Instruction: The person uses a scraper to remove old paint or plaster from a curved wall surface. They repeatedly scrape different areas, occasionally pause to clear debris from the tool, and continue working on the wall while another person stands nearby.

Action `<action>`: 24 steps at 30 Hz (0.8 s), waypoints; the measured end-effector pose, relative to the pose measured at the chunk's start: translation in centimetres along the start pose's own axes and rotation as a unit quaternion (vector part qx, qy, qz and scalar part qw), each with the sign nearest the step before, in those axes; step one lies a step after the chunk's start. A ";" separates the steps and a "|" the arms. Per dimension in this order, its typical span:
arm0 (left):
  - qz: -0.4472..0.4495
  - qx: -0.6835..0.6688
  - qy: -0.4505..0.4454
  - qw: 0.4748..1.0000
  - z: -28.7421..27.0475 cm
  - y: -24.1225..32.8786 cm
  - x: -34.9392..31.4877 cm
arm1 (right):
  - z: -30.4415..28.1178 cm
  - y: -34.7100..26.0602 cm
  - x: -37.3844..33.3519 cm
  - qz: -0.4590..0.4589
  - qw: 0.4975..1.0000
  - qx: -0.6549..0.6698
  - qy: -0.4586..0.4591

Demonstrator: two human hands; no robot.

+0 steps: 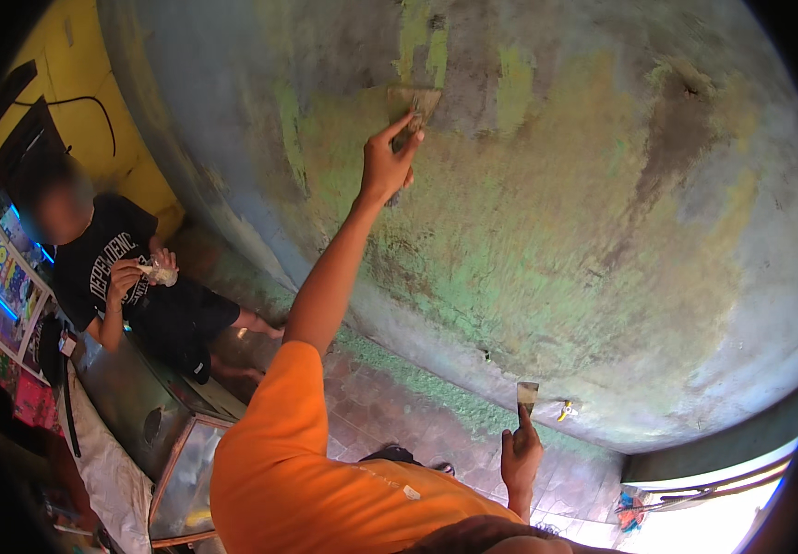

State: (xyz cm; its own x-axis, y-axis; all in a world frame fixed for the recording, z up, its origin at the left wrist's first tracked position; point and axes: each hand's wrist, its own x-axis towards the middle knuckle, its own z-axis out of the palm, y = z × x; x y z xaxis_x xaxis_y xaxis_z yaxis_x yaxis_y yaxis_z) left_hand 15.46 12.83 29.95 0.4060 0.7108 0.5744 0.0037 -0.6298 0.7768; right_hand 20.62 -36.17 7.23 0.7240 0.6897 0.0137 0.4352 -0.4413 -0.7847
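My left hand (387, 168) is raised to the worn wall (528, 222) and gripped around the handle of a wide scraper (420, 100). Its blade lies against the wall, just below some yellow-green streaks. Patches of grey, brown and green paint cover the surface around it. Lower down, nearer my body, my right hand (521, 459) is closed on a second, narrower scraper (528, 397). That blade points up, and whether it touches the wall I cannot tell.
A person (108, 263) in dark clothes sits at the left, holding a small clear bag. A glass-sided case (182, 480) stands near them. Green flakes (417, 380) litter the floor along the wall. A yellow-handled tap (565, 411) sticks out low on the wall.
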 end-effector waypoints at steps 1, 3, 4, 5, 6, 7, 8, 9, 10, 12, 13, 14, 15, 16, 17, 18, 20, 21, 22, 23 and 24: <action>0.012 0.006 0.002 1.000 -0.5 0.7 1.5 | 0.1 0.3 0.0 -0.027 1.000 0.008 0.009; 0.022 0.020 -0.003 1.000 -1.8 2.2 4.9 | 0.2 0.6 0.3 -0.059 0.998 0.013 0.016; 0.019 0.024 -0.009 0.999 -2.1 2.6 5.6 | 0.1 0.6 0.6 -0.066 0.998 0.005 0.016; 0.059 0.020 -0.005 0.998 -2.3 2.7 5.6 | 0.1 0.5 0.9 -0.072 0.997 -0.007 0.021; 0.023 0.018 0.001 1.000 -2.4 2.7 5.3 | 0.0 0.3 1.3 -0.047 0.999 -0.013 0.000; 0.028 0.009 0.013 0.999 -2.2 2.4 4.5 | 0.0 -0.1 1.5 -0.018 0.999 -0.021 -0.017; 0.082 -0.010 0.034 0.996 -1.9 1.8 2.9 | 0.0 -0.4 1.9 0.007 0.999 -0.029 -0.029; 0.022 -0.011 0.019 1.000 -1.5 1.1 1.3 | 0.3 -0.9 2.0 -0.017 1.000 -0.014 -0.003; 0.007 -0.021 0.008 1.000 -1.3 0.7 0.8 | 0.5 -1.4 2.2 0.011 1.000 -0.020 -0.012; -0.002 -0.021 0.002 1.000 -1.1 0.4 0.8 | 1.6 -2.4 2.3 0.010 1.000 -0.002 0.007; 0.000 -0.013 0.014 1.000 -1.2 0.6 1.8 | 2.2 -2.8 2.2 0.039 0.999 -0.005 -0.011; -0.038 0.000 0.015 0.999 -1.6 1.2 3.5 | 2.8 -3.2 2.2 0.014 1.000 0.002 -0.006; 0.013 0.015 0.026 0.999 -2.2 2.0 5.9 | 3.4 -3.4 2.3 0.010 1.000 0.014 -0.007; 0.040 0.005 0.030 0.999 -2.5 2.6 6.9 | 3.9 -3.6 2.3 0.034 0.999 0.027 -0.025; 0.070 -0.007 0.031 0.997 -2.7 3.0 7.1 | 4.4 -3.7 2.4 0.006 1.000 0.030 -0.004; 0.120 -0.023 0.035 0.992 -2.8 3.4 7.2 | 4.7 -3.8 2.5 -0.009 0.999 0.032 0.008; 0.072 -0.004 0.022 0.997 -2.7 3.5 5.5 | 5.0 -3.8 2.6 -0.024 0.999 0.033 0.019; 0.002 0.005 0.007 1.000 -2.6 3.2 3.9 | 5.0 -3.8 2.6 -0.028 0.999 0.032 0.020; -0.067 0.016 -0.008 0.998 -2.6 3.0 3.1 | 5.0 -3.9 2.6 -0.042 0.998 0.031 0.039; -0.074 -0.004 -0.011 0.997 -2.7 2.8 3.3 | 4.8 -4.0 2.7 -0.030 0.998 0.037 0.033; -0.009 0.001 -0.004 1.000 -2.9 2.4 2.9 | 4.8 -4.1 2.7 -0.011 0.999 0.028 0.012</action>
State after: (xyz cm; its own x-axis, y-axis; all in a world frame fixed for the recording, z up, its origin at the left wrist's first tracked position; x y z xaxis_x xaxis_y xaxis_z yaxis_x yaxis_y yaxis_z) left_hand 14.02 14.27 34.26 0.4127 0.7202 0.5576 0.0134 -0.6169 0.7869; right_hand 18.24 -29.72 7.53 0.7276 0.6845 0.0449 0.4206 -0.3935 -0.8175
